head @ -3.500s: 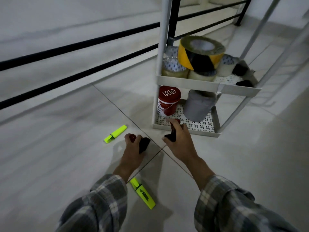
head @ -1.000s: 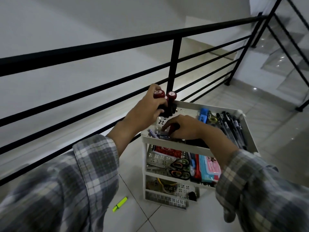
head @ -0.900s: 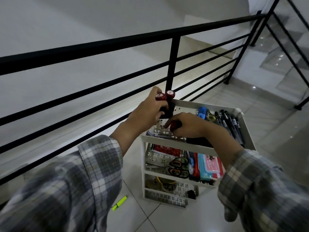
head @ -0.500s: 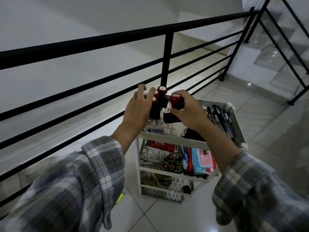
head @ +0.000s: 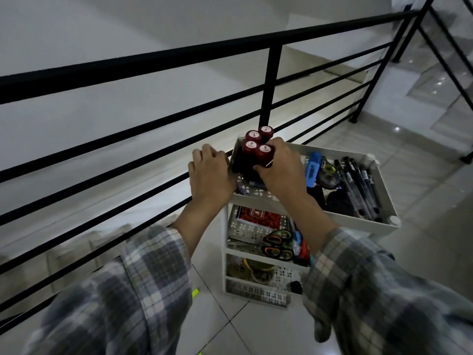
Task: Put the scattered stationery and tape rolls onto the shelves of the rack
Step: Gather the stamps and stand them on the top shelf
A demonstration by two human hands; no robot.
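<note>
1. Head view looked down on a white rack [head: 258,254] beside a black railing [head: 273,73]; both hands were at the far left corner of its top shelf [head: 358,219].
2. Right hand [head: 280,172] was curled around one red-capped stamp [head: 264,152], thumb and fingers pressed to its dark body. I logged it as closed on that stamp.
3. Three more red-capped stamps [head: 252,140] stood packed just beyond and left of that hand, all four upright, long axis vertical, caps up and touching or nearly so.
4. Left hand [head: 211,175] lay loosely curled against the outer left wall of the shelf, just left of the stamps. It gripped nothing that I could see.
5. To the right of the right hand lay a blue cutter [head: 313,167], a tape dispenser [head: 329,175] and a row of black pens [head: 358,183], pens running front to back.
6. Judgement: the held stamp was at or very near its spot; the right hand only needed to let go and lift straight up so the cluster stayed standing.
7. A yellow highlighter [head: 195,293] showed on the floor below the left sleeve, nearer the left hand; I judged it the next pickup.
</note>
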